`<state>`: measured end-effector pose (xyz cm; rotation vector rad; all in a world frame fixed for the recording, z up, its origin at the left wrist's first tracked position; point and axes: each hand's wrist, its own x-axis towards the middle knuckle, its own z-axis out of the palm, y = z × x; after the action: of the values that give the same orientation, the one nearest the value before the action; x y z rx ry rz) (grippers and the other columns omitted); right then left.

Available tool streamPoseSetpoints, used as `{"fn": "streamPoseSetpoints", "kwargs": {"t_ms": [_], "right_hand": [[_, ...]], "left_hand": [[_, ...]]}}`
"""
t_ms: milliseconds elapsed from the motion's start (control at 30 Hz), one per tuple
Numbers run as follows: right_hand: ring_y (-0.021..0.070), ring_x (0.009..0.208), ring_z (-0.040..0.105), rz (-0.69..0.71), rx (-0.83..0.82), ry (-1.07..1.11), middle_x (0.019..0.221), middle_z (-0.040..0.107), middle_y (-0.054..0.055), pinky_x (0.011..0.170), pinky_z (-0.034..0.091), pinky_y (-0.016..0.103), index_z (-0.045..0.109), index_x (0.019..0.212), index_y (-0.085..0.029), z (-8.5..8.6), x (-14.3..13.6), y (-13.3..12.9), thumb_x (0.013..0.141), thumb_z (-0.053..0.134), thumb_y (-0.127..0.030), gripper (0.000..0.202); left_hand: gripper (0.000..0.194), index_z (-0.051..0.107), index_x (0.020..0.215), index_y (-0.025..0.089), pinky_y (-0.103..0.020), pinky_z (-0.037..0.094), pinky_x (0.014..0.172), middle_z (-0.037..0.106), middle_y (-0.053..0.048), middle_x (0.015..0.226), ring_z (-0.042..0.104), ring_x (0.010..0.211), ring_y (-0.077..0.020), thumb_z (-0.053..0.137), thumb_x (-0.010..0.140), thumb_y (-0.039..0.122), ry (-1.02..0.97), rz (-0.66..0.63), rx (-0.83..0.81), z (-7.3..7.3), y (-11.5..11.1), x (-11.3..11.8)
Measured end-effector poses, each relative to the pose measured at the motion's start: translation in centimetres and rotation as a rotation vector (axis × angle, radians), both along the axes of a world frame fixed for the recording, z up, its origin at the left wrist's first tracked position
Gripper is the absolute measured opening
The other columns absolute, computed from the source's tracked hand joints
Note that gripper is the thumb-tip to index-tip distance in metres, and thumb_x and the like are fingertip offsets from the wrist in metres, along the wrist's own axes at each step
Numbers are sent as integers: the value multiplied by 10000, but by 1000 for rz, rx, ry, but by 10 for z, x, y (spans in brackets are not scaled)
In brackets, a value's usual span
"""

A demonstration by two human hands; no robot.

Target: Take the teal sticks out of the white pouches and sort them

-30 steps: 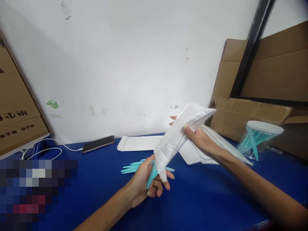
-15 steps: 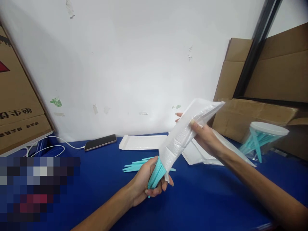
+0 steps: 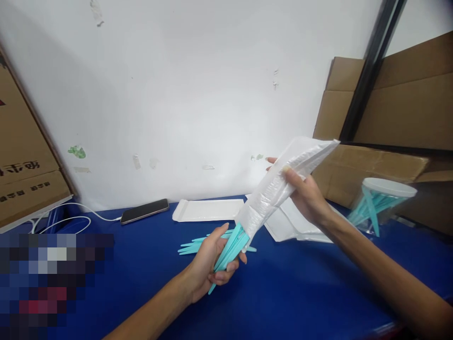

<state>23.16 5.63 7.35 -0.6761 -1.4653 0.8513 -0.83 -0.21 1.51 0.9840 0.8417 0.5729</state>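
Note:
My left hand [image 3: 208, 267] is closed around a bundle of turquoise plastic sticks [image 3: 230, 249], thin and tapered at the ends. Their upper part sits inside the mouth of a white padded mailer [image 3: 269, 191], tilted up to the right. My right hand [image 3: 304, 189] pinches the mailer near its middle, thumb on the front and fingers behind it. More turquoise sticks [image 3: 193, 246] lie on the blue table [image 3: 283, 288] behind my left hand, partly hidden by it.
A flat white mailer [image 3: 208, 210] lies by the wall, and more white mailers [image 3: 286, 222] lie behind my right arm. A clear tub of turquoise sticks [image 3: 377, 208] stands at right. A phone [image 3: 145, 211] with a white cable lies left. Cardboard boxes [image 3: 368, 163] flank the table.
My right hand has moved the mailer slightly up and right, and more of the stick bundle shows below its mouth. My left hand still grips the bundle. The view has shifted a little.

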Motion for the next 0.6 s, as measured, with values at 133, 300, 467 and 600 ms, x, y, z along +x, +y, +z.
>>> {"fn": "streamPoseSetpoints", "kwargs": {"t_ms": [133,300,467,600], "right_hand": [[292,1278,534,28,-55,-48,1349,625,45,1122,378,465,627,1310,-280,-2,-2,0,893,632,-536,489],[274,1223,572,9,-52,10,1273,667,42,1067,433,414,620,1314,-277,-3,-1,2,890,633,-542,500],[253,1204,584,40,-90,24,1243,678,33,1031,461,378,623,1306,-285,-5,-4,3,905,611,-544,478],[261,1190,596,-36,-49,70,1221,682,38,1021,479,381,646,1263,-269,-1,-1,6,883,606,-591,500]], "left_hand": [[687,619,898,131,-200,71,373,446,43,580,240,376,-24,355,869,765,21,-12,48,1,-2,0],[552,523,905,193,-193,65,385,314,103,579,162,422,-29,530,828,739,91,29,165,-3,-3,3],[567,471,878,207,-200,63,398,277,110,587,146,436,-32,498,821,770,162,38,169,-4,-2,2],[565,470,865,207,-203,66,403,281,107,580,164,439,-35,492,824,770,162,29,191,-1,-1,0]]}}
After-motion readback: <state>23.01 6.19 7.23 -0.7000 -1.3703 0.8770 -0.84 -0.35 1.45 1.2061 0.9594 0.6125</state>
